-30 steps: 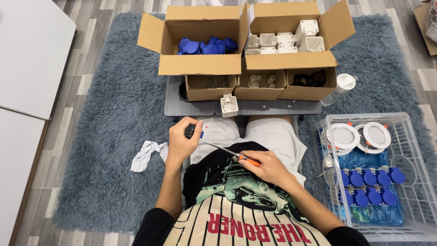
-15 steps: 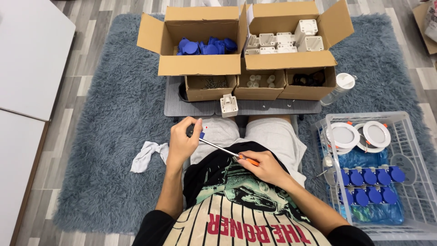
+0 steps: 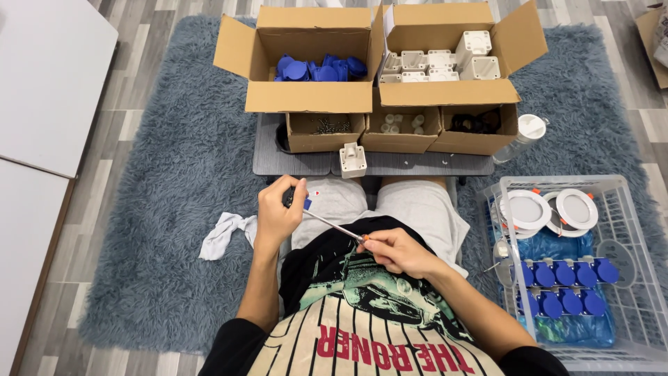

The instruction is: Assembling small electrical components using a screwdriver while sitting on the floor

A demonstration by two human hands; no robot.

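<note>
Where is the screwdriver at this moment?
In the head view, the screwdriver lies across the person's lap: its handle in the left hand, its tip at the right hand, below the grey tray.
</note>
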